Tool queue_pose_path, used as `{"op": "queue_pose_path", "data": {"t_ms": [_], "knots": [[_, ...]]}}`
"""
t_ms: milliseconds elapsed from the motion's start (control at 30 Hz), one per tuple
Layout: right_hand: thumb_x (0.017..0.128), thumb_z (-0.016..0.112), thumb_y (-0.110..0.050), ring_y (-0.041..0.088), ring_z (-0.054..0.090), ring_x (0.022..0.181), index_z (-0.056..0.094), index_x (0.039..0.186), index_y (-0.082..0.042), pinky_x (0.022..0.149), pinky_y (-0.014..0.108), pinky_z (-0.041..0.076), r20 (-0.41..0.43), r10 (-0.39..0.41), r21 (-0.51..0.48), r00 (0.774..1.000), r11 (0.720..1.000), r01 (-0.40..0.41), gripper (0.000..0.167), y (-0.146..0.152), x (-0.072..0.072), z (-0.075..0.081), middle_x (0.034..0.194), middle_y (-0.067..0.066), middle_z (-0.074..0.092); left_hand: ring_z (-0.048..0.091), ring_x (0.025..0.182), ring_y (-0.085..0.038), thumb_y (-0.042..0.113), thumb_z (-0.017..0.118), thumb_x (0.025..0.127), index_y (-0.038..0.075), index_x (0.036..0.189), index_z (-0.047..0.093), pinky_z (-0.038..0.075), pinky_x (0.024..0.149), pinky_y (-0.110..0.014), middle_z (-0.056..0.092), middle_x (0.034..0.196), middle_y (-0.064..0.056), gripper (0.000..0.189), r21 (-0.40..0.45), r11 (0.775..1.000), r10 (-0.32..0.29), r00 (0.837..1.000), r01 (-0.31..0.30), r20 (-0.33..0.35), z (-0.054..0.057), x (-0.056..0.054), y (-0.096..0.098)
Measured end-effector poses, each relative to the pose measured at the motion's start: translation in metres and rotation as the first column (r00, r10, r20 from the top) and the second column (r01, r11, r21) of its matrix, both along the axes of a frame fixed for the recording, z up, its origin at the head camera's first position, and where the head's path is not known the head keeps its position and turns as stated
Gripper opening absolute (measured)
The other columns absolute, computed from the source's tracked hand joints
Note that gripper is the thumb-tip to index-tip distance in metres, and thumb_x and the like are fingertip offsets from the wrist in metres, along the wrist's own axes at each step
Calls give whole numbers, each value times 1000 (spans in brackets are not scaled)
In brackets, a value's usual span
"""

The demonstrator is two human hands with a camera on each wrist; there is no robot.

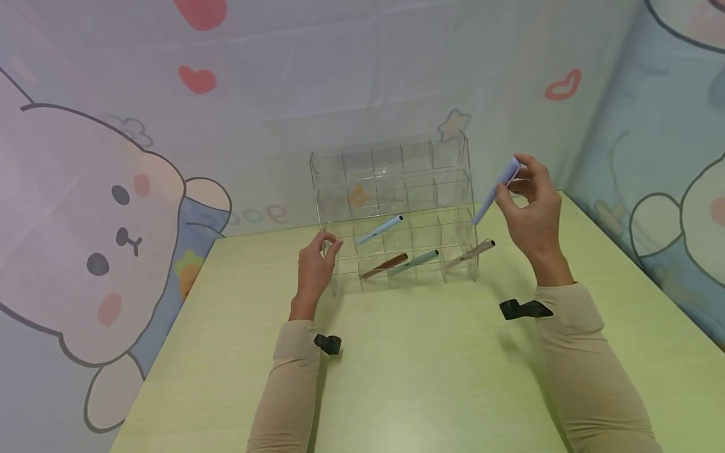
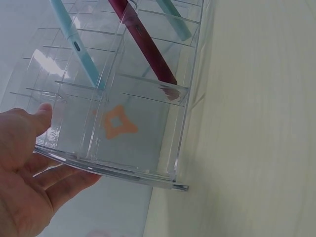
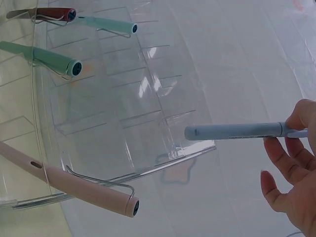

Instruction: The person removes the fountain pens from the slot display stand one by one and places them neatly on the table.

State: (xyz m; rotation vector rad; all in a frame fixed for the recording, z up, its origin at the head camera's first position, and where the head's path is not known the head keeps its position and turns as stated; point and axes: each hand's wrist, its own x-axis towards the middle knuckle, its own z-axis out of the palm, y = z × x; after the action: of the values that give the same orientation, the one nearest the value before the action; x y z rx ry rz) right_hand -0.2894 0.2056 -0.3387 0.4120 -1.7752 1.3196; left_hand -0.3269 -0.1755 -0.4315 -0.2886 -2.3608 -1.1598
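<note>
A clear plastic pen rack (image 1: pixel 396 195) with tiered compartments stands at the back of the table. My left hand (image 1: pixel 316 264) holds its left side panel, thumb on one face and fingers on the other, as the left wrist view shows. Raised off the rack's right side, my right hand (image 1: pixel 535 211) pinches a lavender pen (image 1: pixel 495 190), which slants down to the left. A light blue pen (image 1: pixel 379 230) leans in the second tier from the bottom. In the bottom tier lie a dark red pen (image 1: pixel 385 266), a green pen (image 1: pixel 414 262) and a beige-pink pen (image 3: pixel 89 190).
The rack rests on a pale yellow-green table (image 1: pixel 419 371). Behind it hangs a cloth backdrop (image 1: pixel 272 126) printed with hearts and a cartoon bear. A black wrist camera (image 1: pixel 328 343) sits at the left cuff, another black camera (image 1: pixel 523 309) at the right.
</note>
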Motion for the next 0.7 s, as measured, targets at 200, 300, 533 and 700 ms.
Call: {"op": "queue_pose_path", "data": {"t_ms": [200,300,533,700], "knots": [[93,61,8,6,59,89,53,141,-3,77,14,49,13,14,25,1000,1000,-14,50,0,5,3,104,-9,57,58,120,-45,31,65,99,11,105,64,47,94,-58,64,130,-19,20,-8,1000,7,1000,-7,22,2,1,0],[94,59,8,6,58,89,52,142,-4,67,10,49,13,29,35,999,999,-30,50,0,6,3,105,-7,56,58,119,-45,31,64,100,11,106,64,47,93,-58,64,129,-19,21,-10,1000,4,999,-4,34,2,2,0],[93,58,11,6,58,90,52,142,-4,64,10,50,-10,53,49,999,997,-53,52,0,7,5,105,-5,55,58,119,-45,31,64,100,10,106,64,46,94,-57,65,127,-20,21,-8,1000,0,999,1,40,3,2,0],[92,57,11,8,59,90,53,142,-6,63,14,52,-9,95,43,995,995,-95,53,-1,7,5,107,-5,55,57,119,-46,32,64,100,10,106,65,45,95,-57,66,125,-19,22,-1,1000,-4,999,4,34,3,3,0]]}}
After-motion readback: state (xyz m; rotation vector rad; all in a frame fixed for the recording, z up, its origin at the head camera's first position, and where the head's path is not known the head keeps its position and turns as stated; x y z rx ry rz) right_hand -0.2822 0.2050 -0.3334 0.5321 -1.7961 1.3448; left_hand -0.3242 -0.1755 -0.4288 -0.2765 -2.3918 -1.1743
